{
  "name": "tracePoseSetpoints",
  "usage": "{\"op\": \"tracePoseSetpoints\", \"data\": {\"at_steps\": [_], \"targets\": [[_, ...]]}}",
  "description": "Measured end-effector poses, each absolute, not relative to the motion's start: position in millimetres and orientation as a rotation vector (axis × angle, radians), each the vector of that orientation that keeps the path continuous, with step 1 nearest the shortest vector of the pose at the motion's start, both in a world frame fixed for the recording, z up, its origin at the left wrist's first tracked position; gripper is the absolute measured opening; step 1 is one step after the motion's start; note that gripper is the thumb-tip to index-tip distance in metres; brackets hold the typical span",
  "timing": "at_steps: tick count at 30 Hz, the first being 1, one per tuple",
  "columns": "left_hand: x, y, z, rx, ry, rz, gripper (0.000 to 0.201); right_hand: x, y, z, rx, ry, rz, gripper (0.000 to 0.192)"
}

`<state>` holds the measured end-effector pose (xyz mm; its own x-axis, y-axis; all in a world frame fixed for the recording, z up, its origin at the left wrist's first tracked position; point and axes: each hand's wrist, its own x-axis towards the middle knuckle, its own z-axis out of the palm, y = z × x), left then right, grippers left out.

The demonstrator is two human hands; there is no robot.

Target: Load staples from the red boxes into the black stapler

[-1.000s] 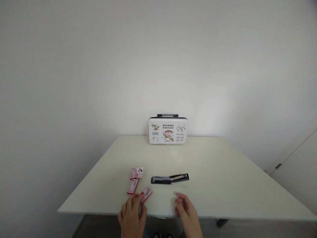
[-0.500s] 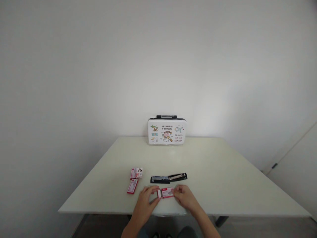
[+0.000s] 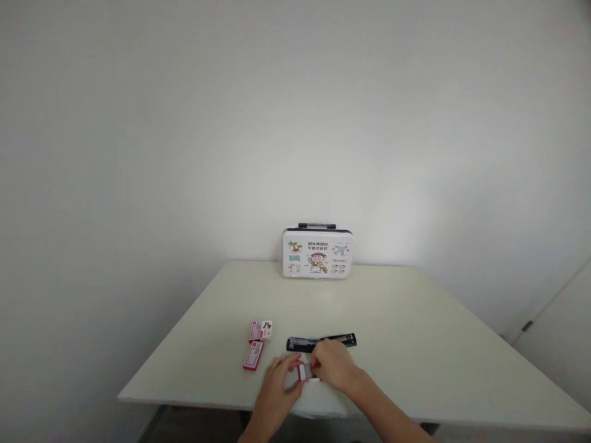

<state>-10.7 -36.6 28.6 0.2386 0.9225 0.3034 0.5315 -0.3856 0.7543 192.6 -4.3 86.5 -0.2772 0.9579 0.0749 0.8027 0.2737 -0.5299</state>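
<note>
My left hand (image 3: 276, 383) and my right hand (image 3: 334, 365) meet near the table's front edge, both gripping a small red-and-white staple box (image 3: 305, 371) between their fingertips. Just behind the hands lies a black stapler (image 3: 305, 343), swung open flat on the table. Two more red staple boxes rest to the left, one (image 3: 260, 330) farther back and one (image 3: 253, 355) closer to me.
A white table (image 3: 415, 344) stands against a plain white wall. A small white case (image 3: 317, 253) with cartoon travel pictures and a black handle stands upright at the table's far edge. A white door or cabinet (image 3: 561, 332) is at the right.
My left hand picked a staple box off the table at the left and carried it to the middle. My right hand joined it and now covers more of the box.
</note>
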Motion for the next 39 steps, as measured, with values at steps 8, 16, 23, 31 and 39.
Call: {"op": "tracePoseSetpoints", "data": {"at_steps": [8, 16, 23, 31, 39], "targets": [[-8, -35, 29, 1.997, 1.336, 1.035, 0.049, 221, -10, 93, -1.431, -2.188, 0.638, 0.017], [-9, -34, 29, 1.952, 1.344, 1.079, 0.051, 262, -41, 75, -1.513, -1.974, 0.646, 0.031], [17, -32, 32, 1.892, 1.409, 1.06, 0.029, 247, -46, 82, -1.462, -2.057, 0.719, 0.016], [9, -26, 37, 1.904, 1.465, 0.983, 0.04, 230, -38, 87, -1.508, -2.124, 0.664, 0.032], [6, 0, 38, 1.937, 1.769, 0.776, 0.037, 205, -25, 84, -1.506, -2.16, 0.574, 0.016]]}}
